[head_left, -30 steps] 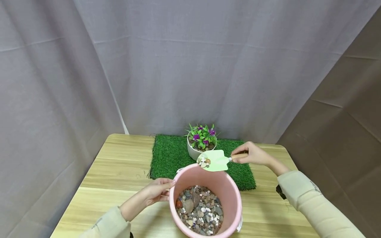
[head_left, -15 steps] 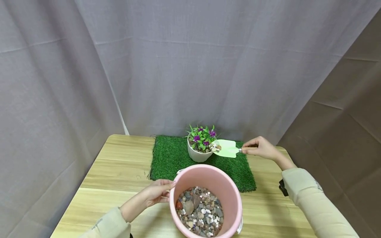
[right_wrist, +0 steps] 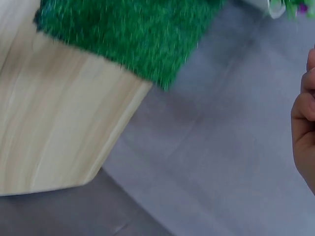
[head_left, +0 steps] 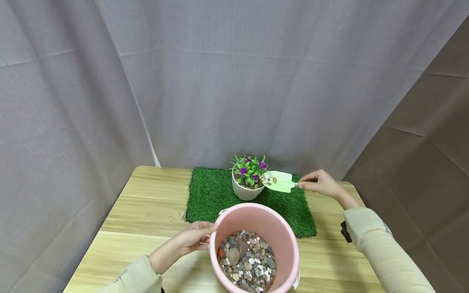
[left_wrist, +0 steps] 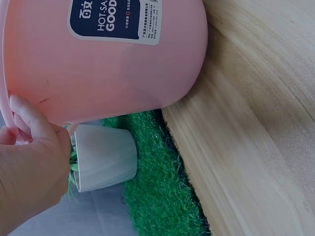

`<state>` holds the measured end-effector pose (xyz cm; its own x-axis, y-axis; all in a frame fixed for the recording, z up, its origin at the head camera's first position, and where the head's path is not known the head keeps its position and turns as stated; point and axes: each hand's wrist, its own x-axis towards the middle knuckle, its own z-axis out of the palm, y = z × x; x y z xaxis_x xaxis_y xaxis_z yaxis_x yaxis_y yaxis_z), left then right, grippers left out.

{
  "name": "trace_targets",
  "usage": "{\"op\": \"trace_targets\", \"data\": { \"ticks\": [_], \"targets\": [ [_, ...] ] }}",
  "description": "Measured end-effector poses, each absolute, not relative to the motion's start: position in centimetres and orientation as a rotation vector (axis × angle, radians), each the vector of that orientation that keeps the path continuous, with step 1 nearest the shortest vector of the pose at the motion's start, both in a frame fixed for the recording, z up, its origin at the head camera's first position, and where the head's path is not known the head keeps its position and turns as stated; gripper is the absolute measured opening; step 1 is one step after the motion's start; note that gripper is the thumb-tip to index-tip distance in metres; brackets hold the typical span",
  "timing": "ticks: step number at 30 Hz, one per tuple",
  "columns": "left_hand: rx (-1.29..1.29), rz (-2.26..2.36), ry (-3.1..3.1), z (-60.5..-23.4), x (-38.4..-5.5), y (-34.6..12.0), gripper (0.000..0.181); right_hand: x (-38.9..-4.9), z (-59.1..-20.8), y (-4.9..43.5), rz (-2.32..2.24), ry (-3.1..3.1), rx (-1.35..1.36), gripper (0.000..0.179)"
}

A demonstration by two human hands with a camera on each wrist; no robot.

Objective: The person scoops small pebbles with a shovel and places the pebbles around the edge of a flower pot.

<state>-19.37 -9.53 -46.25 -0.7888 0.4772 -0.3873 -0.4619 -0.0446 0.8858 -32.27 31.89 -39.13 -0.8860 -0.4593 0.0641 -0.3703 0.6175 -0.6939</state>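
My right hand (head_left: 319, 183) grips the wooden handle of a pale green trowel (head_left: 283, 182). A few pebbles (head_left: 269, 179) lie near the blade's tip, which is at the right rim of a white flowerpot (head_left: 244, 192). Purple flowers and green leaves (head_left: 250, 169) grow from the pot over small stones. With my left hand (head_left: 193, 239) I pinch the rim of a pink bucket (head_left: 290, 244); the left wrist view shows fingers curled over that rim. Many mixed pebbles (head_left: 249, 260) cover the bucket's bottom. Only part of my right hand (right_wrist: 306, 118) shows in the right wrist view.
Under the pot lies a green artificial grass mat (head_left: 209, 191) on a wooden table (head_left: 146, 211). Grey curtains (head_left: 234, 81) hang behind and to the left, a brown one at right. The bucket's white handle (head_left: 297, 280) hangs at its side.
My right hand has carried the trowel of pebbles from above the bucket's rim, back and right, to the pot's rim. The pebbles on the blade have shifted. My left hand stays on the bucket.
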Motion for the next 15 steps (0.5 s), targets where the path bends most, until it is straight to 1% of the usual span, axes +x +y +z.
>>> {"op": "trace_targets", "data": {
  "ticks": [6, 15],
  "targets": [
    [0.014, 1.893, 1.612, -46.2, -19.6, -9.4, 0.038, -32.4, -40.9, 29.9, -1.093, 2.679, -0.730, 0.020],
    [-0.007, 1.888, 1.610, -46.2, -19.4, -9.5, 0.036, -32.0, -43.2, 26.5, -1.120, 2.604, -0.727, 0.022]
  ]
}}
